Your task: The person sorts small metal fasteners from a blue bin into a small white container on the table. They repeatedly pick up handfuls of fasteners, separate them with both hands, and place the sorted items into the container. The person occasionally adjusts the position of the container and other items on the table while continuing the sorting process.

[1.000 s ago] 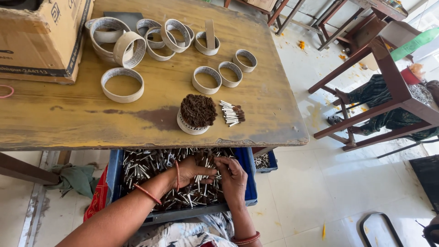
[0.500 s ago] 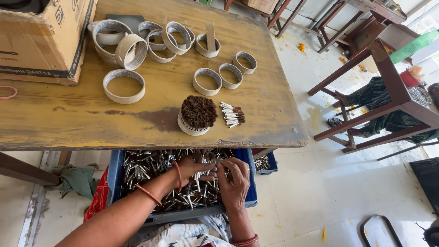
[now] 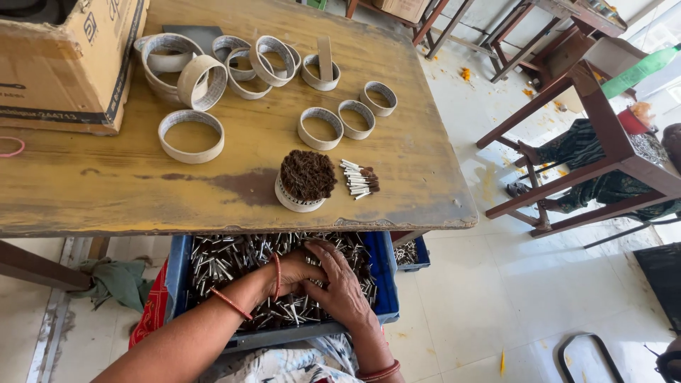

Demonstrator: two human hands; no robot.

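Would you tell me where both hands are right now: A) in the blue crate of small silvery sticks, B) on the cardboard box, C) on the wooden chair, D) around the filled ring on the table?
A: the left hand and right hand rest together on the silvery sticks inside the blue crate, below the table edge.

left hand (image 3: 294, 272) fingers hidden, cardboard box (image 3: 64, 57) cropped

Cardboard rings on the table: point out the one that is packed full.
The ring at the table's front edge, beside the small stick bundle. It is packed with brown-tipped sticks; all the other rings are hollow.
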